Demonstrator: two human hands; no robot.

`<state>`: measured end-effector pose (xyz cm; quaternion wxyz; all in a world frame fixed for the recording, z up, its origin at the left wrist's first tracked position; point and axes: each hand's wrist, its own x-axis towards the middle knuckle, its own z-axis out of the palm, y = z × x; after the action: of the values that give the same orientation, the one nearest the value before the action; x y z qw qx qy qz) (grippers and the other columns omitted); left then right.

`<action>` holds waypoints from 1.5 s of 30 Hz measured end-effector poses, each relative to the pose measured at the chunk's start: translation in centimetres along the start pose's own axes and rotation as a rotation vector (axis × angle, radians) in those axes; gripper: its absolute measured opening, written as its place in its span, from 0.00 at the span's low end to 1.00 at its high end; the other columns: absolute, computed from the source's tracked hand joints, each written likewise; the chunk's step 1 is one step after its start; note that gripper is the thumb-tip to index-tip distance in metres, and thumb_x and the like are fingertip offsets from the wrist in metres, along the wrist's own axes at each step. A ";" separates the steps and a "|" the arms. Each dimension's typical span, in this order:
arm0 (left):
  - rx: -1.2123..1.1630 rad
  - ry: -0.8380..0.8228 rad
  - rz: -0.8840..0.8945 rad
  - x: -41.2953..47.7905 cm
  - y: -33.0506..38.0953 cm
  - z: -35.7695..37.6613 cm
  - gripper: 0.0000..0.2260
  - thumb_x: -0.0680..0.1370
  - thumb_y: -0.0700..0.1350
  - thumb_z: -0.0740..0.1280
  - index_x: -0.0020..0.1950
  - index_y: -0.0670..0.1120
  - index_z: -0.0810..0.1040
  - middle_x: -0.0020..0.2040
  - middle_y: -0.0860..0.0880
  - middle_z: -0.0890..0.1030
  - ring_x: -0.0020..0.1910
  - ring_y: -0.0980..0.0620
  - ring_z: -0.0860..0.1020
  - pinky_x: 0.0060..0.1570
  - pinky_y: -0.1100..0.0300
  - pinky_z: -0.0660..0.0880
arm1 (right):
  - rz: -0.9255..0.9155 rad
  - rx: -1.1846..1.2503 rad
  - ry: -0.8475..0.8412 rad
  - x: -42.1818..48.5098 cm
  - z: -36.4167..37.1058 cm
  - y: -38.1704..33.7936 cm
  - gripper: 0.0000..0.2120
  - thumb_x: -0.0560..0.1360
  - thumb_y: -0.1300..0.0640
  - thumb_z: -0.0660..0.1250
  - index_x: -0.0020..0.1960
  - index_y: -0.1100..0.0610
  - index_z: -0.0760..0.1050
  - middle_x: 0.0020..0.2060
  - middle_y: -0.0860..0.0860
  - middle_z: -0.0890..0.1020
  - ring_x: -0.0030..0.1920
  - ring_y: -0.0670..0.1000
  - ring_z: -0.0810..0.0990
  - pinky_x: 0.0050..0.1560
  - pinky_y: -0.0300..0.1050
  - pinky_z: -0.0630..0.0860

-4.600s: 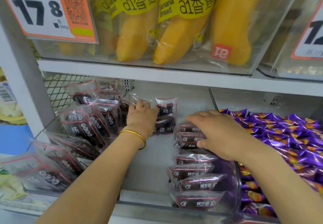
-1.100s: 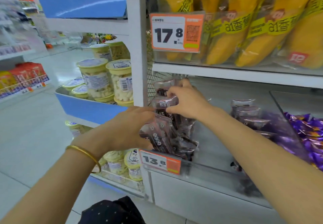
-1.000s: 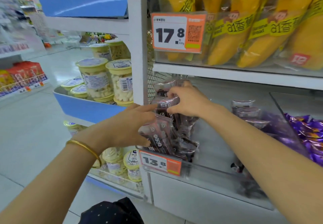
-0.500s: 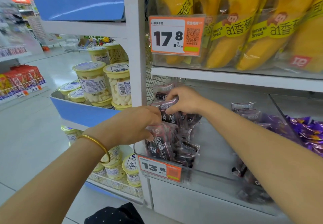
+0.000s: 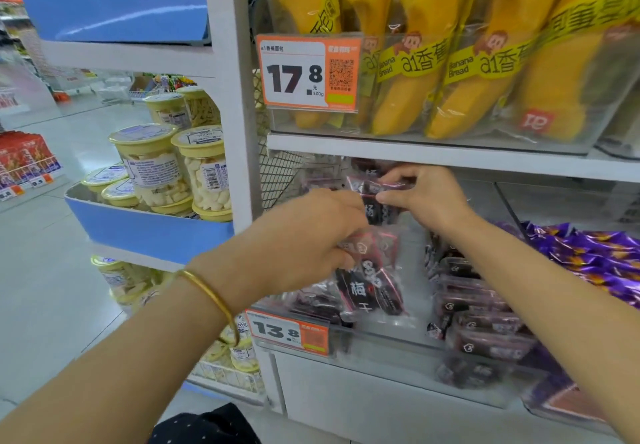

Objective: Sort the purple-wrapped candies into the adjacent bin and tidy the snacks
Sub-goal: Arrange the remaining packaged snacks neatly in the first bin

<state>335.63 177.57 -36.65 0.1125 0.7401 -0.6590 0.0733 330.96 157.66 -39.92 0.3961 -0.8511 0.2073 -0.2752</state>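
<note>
Dark plum snack packets (image 5: 372,288) with pink-edged clear wrappers stand in a row at the left of a clear bin (image 5: 388,343) on the lower shelf. My left hand (image 5: 308,239) grips the near packets of that row. My right hand (image 5: 424,196) pinches the top of a packet (image 5: 375,198) further back. A second row of the same packets (image 5: 481,315) lies to the right in that bin. Purple-wrapped candies (image 5: 595,260) fill the adjacent bin at the far right.
Banana bread packs (image 5: 446,63) fill the shelf above, behind a 17.8 price tag (image 5: 308,73). A 13.8 tag (image 5: 287,331) hangs on the bin front. A white post (image 5: 232,97) stands left, with yellow-lidded jars (image 5: 162,166) beyond it on blue trays.
4.6 s ago both hands were spread across the bin's two rows. Both now work the left row; the right hand has lifted a packet's top and the left hand has closed in.
</note>
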 end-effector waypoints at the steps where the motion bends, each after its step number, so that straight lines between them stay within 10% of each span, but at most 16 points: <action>1: 0.011 -0.012 0.013 0.5 0.5 0.8 0.07 0.74 0.46 0.69 0.48 0.44 0.77 0.52 0.52 0.74 0.52 0.52 0.72 0.53 0.57 0.68 | -0.002 -0.024 0.013 -0.4 -0.7 0.3 0.09 0.67 0.61 0.75 0.47 0.58 0.81 0.38 0.50 0.78 0.32 0.44 0.71 0.33 0.28 0.67; 12: -0.089 -0.051 0.089 2.3 3.3 5.9 0.07 0.75 0.45 0.68 0.52 0.45 0.76 0.56 0.53 0.72 0.55 0.55 0.67 0.51 0.71 0.57 | -0.128 -0.299 0.021 -2.6 -3.7 1.2 0.07 0.68 0.58 0.75 0.46 0.55 0.81 0.45 0.49 0.81 0.47 0.48 0.78 0.51 0.44 0.74; 19: -0.134 -0.281 -0.021 2.2 2.5 8.9 0.16 0.72 0.42 0.69 0.60 0.46 0.75 0.63 0.51 0.68 0.62 0.51 0.66 0.63 0.56 0.64 | -0.189 -0.447 -0.156 -2.7 -1.6 2.6 0.08 0.68 0.59 0.75 0.46 0.57 0.81 0.49 0.50 0.77 0.50 0.51 0.77 0.52 0.43 0.72; 24: -0.479 -0.300 -0.171 1.6 2.0 8.4 0.13 0.74 0.40 0.67 0.59 0.46 0.77 0.62 0.46 0.71 0.64 0.65 0.59 0.53 0.79 0.60 | -0.115 -0.480 -0.295 -3.1 -0.6 4.3 0.08 0.68 0.57 0.75 0.47 0.55 0.80 0.48 0.48 0.77 0.49 0.49 0.77 0.50 0.43 0.73; 30: -0.792 -0.266 -0.399 1.1 1.9 6.5 0.13 0.76 0.53 0.66 0.53 0.46 0.81 0.57 0.53 0.76 0.56 0.58 0.74 0.49 0.76 0.68 | -0.090 -0.589 -0.266 -2.7 -1.0 4.4 0.07 0.70 0.51 0.73 0.47 0.51 0.80 0.49 0.44 0.80 0.50 0.47 0.77 0.47 0.43 0.73; 35: -0.576 0.223 -0.570 2.7 0.3 7.8 0.12 0.78 0.49 0.63 0.43 0.40 0.77 0.40 0.46 0.77 0.37 0.54 0.73 0.40 0.60 0.71 | 0.001 -0.536 -0.271 -2.8 -1.3 4.8 0.08 0.70 0.52 0.73 0.48 0.51 0.79 0.47 0.44 0.79 0.49 0.48 0.77 0.51 0.46 0.74; 40: -0.942 0.232 -0.632 6.5 -0.3 10.5 0.27 0.81 0.54 0.56 0.76 0.49 0.49 0.75 0.49 0.56 0.73 0.50 0.58 0.69 0.56 0.58 | 0.015 -0.608 -0.395 -2.8 -1.4 4.5 0.12 0.71 0.53 0.72 0.53 0.51 0.74 0.52 0.49 0.77 0.52 0.52 0.75 0.52 0.47 0.73; 45: -0.888 0.124 -0.628 8.8 -0.5 12.6 0.22 0.82 0.51 0.53 0.75 0.49 0.57 0.76 0.45 0.53 0.72 0.48 0.59 0.69 0.59 0.56 | 0.002 -0.563 -0.482 -3.1 -2.0 4.7 0.15 0.73 0.60 0.68 0.58 0.52 0.72 0.55 0.50 0.76 0.53 0.51 0.74 0.53 0.45 0.73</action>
<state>336.71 165.86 -46.52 0.4692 0.7769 -0.3659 -0.2057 326.69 155.48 -43.43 0.1841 -0.9669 0.1765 0.0014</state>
